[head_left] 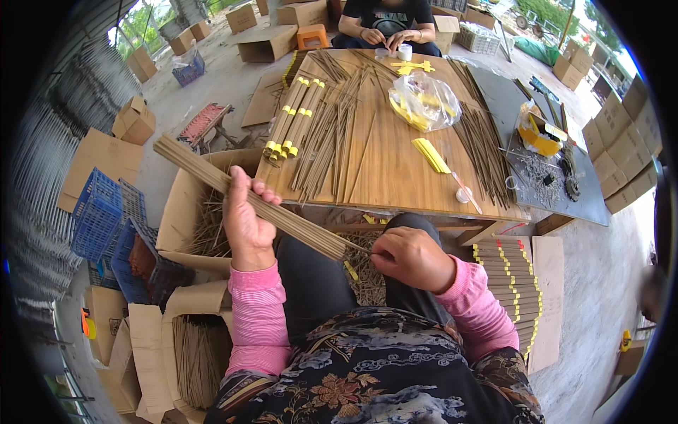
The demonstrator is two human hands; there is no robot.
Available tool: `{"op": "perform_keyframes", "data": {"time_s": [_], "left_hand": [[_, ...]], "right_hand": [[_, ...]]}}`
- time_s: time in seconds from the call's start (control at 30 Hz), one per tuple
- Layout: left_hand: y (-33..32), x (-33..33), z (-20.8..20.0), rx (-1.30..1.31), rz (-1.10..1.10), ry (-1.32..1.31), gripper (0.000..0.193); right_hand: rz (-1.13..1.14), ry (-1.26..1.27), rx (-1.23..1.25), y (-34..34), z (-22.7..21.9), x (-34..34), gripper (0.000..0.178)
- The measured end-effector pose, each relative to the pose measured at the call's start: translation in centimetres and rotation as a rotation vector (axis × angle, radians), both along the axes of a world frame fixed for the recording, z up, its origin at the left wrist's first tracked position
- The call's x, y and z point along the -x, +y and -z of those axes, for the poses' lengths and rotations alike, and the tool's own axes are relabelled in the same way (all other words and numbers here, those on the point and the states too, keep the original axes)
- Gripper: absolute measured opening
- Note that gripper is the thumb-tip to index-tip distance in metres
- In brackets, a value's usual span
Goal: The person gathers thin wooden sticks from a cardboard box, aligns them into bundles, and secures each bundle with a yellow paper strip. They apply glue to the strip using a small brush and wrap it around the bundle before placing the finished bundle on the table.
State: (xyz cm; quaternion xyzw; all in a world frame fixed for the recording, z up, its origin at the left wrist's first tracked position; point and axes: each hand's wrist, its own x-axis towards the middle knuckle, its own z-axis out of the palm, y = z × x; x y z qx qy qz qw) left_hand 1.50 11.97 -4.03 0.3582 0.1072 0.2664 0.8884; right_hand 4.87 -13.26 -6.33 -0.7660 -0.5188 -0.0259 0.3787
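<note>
A thick bundle of thin brown incense sticks [296, 227] slants across above my lap, its right end lower and nearer to me. My left hand [248, 225] is closed around it, thumb on top and fingers wrapped beneath. By the bundle's right end my right hand [413, 256] is pinched on a thin stick [358, 247] that juts from the bundle. The fingertips are partly hidden by the back of the hand. Beyond my hands, finished bundles with yellow bands [295, 120] and many loose sticks [332, 138] lie on the wooden table [385, 177].
Yellow paper strips [430, 155] and a plastic bag [424, 102] lie on the table. Stick-filled cardboard boxes [185, 227] stand at my left. Banded bundles [510, 283] are laid out at lower right. A co-worker [388, 25] sits across the table, hands near white tape rolls [405, 52].
</note>
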Motion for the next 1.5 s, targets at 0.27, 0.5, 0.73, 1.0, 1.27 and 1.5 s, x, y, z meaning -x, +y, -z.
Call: {"op": "perform_keyframes", "data": {"time_s": [0.27,0.5,0.73,1.0,1.27,1.5], "left_hand": [[6.4,-0.1,1.2,0.013,-0.123,-0.054,0.030],[3.0,-2.5,2.2,0.010,0.056,-0.006,0.031],[2.6,-3.0,2.5,0.012,0.155,-0.042,0.030],[0.6,-1.9,2.6,-0.005,0.216,-0.054,0.029],[-4.2,-0.5,1.7,-0.015,0.483,-0.111,0.019],[-3.2,0.6,-2.0,-0.102,0.145,-0.125,0.031]], "right_hand": [[0.279,0.615,0.125,-5.7,3.0,-2.7,0.012],[0.652,1.032,-0.076,3.1,11.8,-14.4,0.016],[0.716,0.255,0.300,9.6,13.7,-17.8,0.024],[0.156,0.687,0.022,9.0,5.3,-12.1,0.040],[-0.283,1.108,0.000,6.9,2.3,0.2,0.033],[0.182,0.223,-0.011,4.3,3.2,2.4,0.024]]}}
